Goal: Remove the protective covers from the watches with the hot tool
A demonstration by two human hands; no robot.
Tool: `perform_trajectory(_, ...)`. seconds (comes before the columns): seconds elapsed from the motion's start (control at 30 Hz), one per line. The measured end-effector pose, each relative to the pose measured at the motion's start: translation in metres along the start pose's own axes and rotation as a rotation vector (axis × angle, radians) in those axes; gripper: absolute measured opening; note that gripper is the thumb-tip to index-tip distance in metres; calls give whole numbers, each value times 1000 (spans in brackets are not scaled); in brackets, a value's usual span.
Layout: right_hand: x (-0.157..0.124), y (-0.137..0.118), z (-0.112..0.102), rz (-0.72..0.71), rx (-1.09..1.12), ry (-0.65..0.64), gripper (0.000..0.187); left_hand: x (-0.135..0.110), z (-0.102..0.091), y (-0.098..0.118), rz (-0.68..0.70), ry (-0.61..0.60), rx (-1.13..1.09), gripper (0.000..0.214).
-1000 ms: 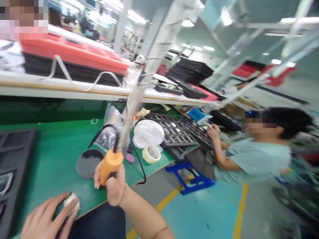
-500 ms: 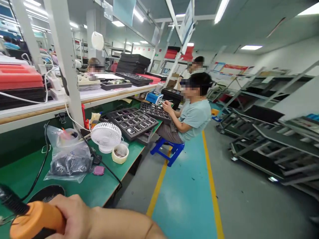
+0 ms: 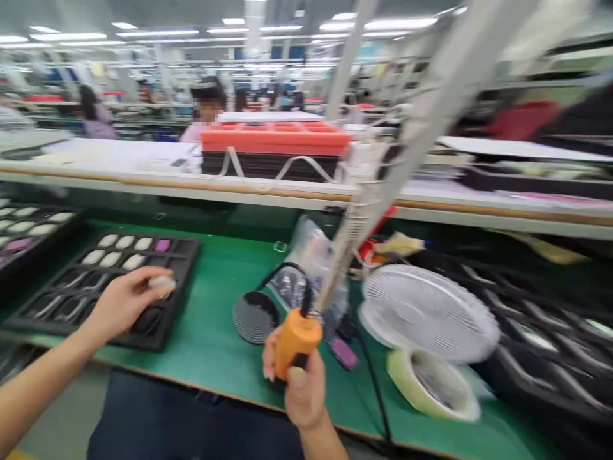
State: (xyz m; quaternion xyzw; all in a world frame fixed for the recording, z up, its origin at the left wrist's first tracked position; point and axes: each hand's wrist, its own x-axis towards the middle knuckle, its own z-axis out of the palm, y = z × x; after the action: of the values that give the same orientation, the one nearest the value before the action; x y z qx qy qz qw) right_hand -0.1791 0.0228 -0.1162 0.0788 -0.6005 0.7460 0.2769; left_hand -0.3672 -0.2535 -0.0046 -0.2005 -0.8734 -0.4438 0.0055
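R grip (image 3: 299, 383) is closed round an orange tool (image 3: 294, 338), thumb up its front, tool held upright over the near edge of the table (image 3: 215, 319). Black cable (image 3: 282, 268) loops out of the tool's top. A coiled cord (image 3: 345, 248) runs up from it twd the shelf (image 3: 143, 182).

L grip (image 3: 122, 300) pinches a small pale oval piece (image 3: 161, 283) btw thumb & fingertips, just above a black tray (image 3: 184, 275). Tray sits on the table at left. Its far pockets hold pale ovals (image 3: 119, 243) plus a purple one (image 3: 163, 245); near pockets look dark, contents unclear. 2nd tray (image 3: 29, 223) w/ more ovals lies further left.

Just beyond the tool a round black mesh disc (image 3: 255, 316) lies flat on the table, w/ a clear plastic bag (image 3: 311, 255) behind it. Small purple item (image 3: 345, 353) lies right of the tool. Further right a white fan (image 3: 428, 313) is tilted, tape roll (image 3: 431, 383) in front of it; too blurred to tell if they touch. More black trays (image 3: 550, 319) at far right. On the shelf an orange tray (image 3: 272, 137) tops a black stack, w/ a person (image 3: 205, 105) beyond it.
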Motion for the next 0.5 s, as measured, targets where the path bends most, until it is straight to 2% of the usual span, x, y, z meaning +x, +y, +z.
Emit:
perform_trajectory(0.1, 6, 3, -2, 33, 149, -55, 45, 37, -31, -26, -194, 69, -172, 49)
perform_trajectory(0.17, 6, -1, -2, 46, 183, -64, 46, 57, -40, -36, -264, 69, -300, 41)
perform_trajectory(0.23, 4, -5, -1, 49, 190, -56, 47, 69, -37, -40, -294, 44, -394, 37)
perform_trajectory(0.33, 2, -6, 0, 47, 183, -38, 47, 76, -22, -41, -290, -13, -455, 38)
perform_trajectory(0.5, 3, -3, 0, 45, 152, -40, 46, 80, -2, -43, -190, -50, -347, 38)
